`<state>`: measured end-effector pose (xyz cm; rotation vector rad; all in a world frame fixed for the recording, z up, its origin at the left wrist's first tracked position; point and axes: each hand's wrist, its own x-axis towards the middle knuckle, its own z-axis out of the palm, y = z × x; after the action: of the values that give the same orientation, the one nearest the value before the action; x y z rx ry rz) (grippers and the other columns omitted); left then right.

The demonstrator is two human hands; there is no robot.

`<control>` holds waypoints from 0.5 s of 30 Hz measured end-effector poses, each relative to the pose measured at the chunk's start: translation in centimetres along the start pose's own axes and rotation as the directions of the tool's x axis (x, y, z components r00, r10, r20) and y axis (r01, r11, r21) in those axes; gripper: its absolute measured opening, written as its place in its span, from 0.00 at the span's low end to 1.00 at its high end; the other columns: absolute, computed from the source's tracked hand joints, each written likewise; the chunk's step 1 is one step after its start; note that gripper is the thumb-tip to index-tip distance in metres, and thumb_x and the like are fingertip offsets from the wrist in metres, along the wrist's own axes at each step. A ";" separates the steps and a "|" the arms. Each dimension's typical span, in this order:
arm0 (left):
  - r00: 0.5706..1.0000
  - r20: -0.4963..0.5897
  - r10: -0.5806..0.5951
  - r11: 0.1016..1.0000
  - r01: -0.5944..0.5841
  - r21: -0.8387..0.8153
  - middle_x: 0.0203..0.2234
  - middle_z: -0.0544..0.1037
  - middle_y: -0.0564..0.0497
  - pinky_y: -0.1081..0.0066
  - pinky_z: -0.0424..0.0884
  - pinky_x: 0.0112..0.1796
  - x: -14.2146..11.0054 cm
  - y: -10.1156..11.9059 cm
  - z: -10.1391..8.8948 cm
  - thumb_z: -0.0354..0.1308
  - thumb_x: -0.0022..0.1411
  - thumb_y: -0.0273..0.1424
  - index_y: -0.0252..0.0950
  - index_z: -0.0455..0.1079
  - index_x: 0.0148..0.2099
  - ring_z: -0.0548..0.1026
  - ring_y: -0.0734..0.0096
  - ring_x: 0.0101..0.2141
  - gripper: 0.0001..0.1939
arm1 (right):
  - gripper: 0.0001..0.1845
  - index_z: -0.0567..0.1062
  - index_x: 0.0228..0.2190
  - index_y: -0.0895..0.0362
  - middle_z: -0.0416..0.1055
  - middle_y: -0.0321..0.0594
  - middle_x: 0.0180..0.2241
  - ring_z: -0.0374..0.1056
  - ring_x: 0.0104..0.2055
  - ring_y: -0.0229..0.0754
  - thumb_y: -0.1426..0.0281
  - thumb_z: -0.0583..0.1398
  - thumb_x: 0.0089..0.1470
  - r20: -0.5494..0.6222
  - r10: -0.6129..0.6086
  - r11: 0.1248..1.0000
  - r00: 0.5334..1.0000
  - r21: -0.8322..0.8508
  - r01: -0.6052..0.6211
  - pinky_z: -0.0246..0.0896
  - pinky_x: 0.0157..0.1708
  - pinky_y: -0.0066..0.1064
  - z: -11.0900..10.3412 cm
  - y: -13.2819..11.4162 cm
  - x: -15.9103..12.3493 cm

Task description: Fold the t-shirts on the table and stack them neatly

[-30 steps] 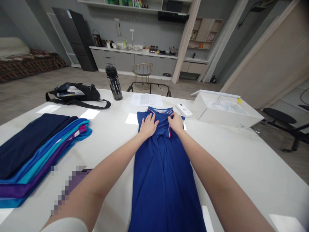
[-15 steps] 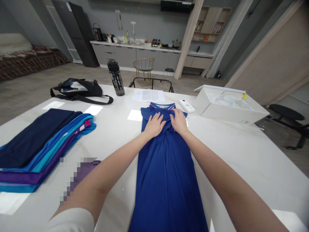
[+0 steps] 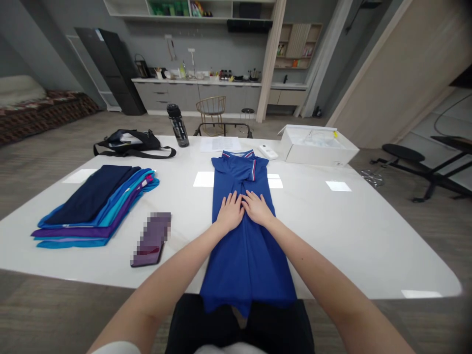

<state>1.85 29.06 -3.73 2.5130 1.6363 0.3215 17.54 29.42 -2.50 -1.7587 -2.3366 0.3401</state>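
Observation:
A blue polo shirt (image 3: 245, 255) with red and white trim on its collar and sleeve lies lengthwise before me, its sides folded inward. Its collar points away, and its hem hangs over the table's near edge. My left hand (image 3: 230, 212) rests flat on the cloth below the folded sleeve, fingers stretched out. Beside it, almost touching at the fingertips, my right hand (image 3: 257, 208) also lies flat with its fingers extended. Neither hand grips the fabric.
On the white table (image 3: 332, 236), a stack of folded clothes (image 3: 99, 196) and a partly pixelated phone (image 3: 153, 241) lie to the left. Farther back are a black bag (image 3: 131, 142), a bottle (image 3: 178, 126), papers (image 3: 220, 144), a small white device (image 3: 268, 152) and an open white box (image 3: 317, 150).
Both hands have slid down the shirt from near the collar toward me. My right hand's fingers have straightened from a pinch at the collar area. The view has shifted, showing the table's near edge.

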 end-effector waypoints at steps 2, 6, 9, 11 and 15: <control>1.000 -0.002 0.006 1.000 -0.006 0.012 0.71 0.56 0.40 0.48 0.52 0.67 -3.1 1.0 -0.3 0.44 0.73 0.40 0.34 0.55 0.72 0.55 0.51 0.69 0.30 | 0.27 0.62 0.66 0.55 0.53 0.46 0.70 0.47 0.72 0.53 0.62 0.46 0.71 -0.013 -0.002 1.000 1.000 -0.003 0.002 0.41 0.68 0.59 0.2 -0.9 -3.0; 0.998 -0.028 0.058 0.998 -0.057 0.041 0.69 0.60 0.40 0.46 0.53 0.67 -10.7 3.4 -1.0 0.41 0.74 0.43 0.35 0.57 0.72 0.56 0.52 0.69 0.30 | 0.28 0.61 0.67 0.54 0.53 0.46 0.70 0.46 0.73 0.52 0.63 0.47 0.70 -0.013 -0.046 0.999 0.999 -0.001 0.046 0.40 0.68 0.58 0.7 -2.8 -9.8; 0.990 -0.048 0.131 0.991 -0.128 0.046 0.69 0.60 0.41 0.45 0.51 0.67 -16.8 5.0 -1.6 0.42 0.74 0.45 0.37 0.57 0.72 0.55 0.53 0.69 0.31 | 0.28 0.61 0.67 0.52 0.54 0.44 0.70 0.45 0.73 0.51 0.62 0.48 0.70 -0.026 -0.076 0.997 0.997 -0.002 0.076 0.38 0.69 0.58 1.1 -4.3 -15.1; 0.984 -0.061 0.165 0.986 -0.162 0.046 0.69 0.60 0.42 0.47 0.51 0.68 -20.3 5.9 -1.8 0.43 0.74 0.46 0.38 0.56 0.73 0.55 0.55 0.69 0.32 | 0.28 0.62 0.67 0.52 0.54 0.43 0.70 0.45 0.73 0.51 0.61 0.48 0.70 -0.058 -0.087 0.996 0.995 -0.014 0.087 0.37 0.70 0.58 1.3 -5.3 -18.5; 0.979 -0.080 0.186 0.980 -0.180 0.082 0.71 0.56 0.42 0.48 0.50 0.68 -24.5 6.9 -1.9 0.48 0.71 0.48 0.38 0.53 0.74 0.52 0.53 0.70 0.36 | 0.28 0.61 0.68 0.51 0.53 0.42 0.70 0.45 0.73 0.51 0.60 0.47 0.71 -0.127 -0.121 0.992 0.985 -0.060 0.114 0.35 0.70 0.56 1.9 -7.1 -23.6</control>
<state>-2.06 3.80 -3.08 2.7502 1.4735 0.4016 16.94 4.70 -2.63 -1.6037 -2.3624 0.1422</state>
